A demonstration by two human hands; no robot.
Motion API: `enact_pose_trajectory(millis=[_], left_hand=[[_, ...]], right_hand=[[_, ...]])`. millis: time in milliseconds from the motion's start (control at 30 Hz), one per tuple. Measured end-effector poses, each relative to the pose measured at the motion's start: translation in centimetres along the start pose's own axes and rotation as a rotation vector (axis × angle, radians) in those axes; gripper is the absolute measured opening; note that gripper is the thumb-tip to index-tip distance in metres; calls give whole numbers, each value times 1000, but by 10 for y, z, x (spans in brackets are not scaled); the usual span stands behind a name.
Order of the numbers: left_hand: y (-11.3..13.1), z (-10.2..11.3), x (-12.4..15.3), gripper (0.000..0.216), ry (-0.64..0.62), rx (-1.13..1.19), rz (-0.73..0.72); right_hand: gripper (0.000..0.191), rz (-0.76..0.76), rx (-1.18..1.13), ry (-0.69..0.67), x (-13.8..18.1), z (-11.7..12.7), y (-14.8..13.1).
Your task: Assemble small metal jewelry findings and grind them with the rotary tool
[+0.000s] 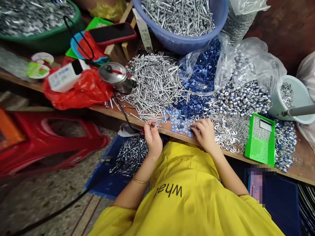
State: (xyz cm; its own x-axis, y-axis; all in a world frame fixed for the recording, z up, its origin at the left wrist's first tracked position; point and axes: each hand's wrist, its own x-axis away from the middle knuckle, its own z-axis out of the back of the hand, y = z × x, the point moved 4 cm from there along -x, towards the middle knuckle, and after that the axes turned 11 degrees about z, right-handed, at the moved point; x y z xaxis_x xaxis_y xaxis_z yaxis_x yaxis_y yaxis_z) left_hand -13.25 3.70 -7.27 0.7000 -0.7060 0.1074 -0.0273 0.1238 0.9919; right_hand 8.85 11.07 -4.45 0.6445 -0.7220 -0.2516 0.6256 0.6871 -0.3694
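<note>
- Left hand (154, 139) is curling beside silver eyelet pins (155, 87), fingertips close.
- Right hand (205, 132) is touching blue branched pieces (181, 125); I cannot tell either grip.

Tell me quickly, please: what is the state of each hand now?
Left hand: fingers curled beside thin silvery metal pins; grip cannot be told.
Right hand: fingers curled at small blue branched pieces; grip cannot be told.

illumination is moderate over the wooden bench (301, 160), with deep shadow beneath it. highlights glint on the metal pins (156, 82) and clear plastic bag (258, 50). central focus is fair; the red stool (27, 131), left, is blurred and stretched. a pixelated patch (256, 185) sits near right.
</note>
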Motion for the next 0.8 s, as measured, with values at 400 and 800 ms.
enact_pose_trajectory(millis=[400, 800], left_hand=[[-1, -11, 13, 34, -182, 40, 100], [2, -103, 31, 34, -845, 257, 532]], right_hand=[[14, -144, -486, -101, -3, -29, -11], [20, 143, -53, -3, 48, -3, 5]])
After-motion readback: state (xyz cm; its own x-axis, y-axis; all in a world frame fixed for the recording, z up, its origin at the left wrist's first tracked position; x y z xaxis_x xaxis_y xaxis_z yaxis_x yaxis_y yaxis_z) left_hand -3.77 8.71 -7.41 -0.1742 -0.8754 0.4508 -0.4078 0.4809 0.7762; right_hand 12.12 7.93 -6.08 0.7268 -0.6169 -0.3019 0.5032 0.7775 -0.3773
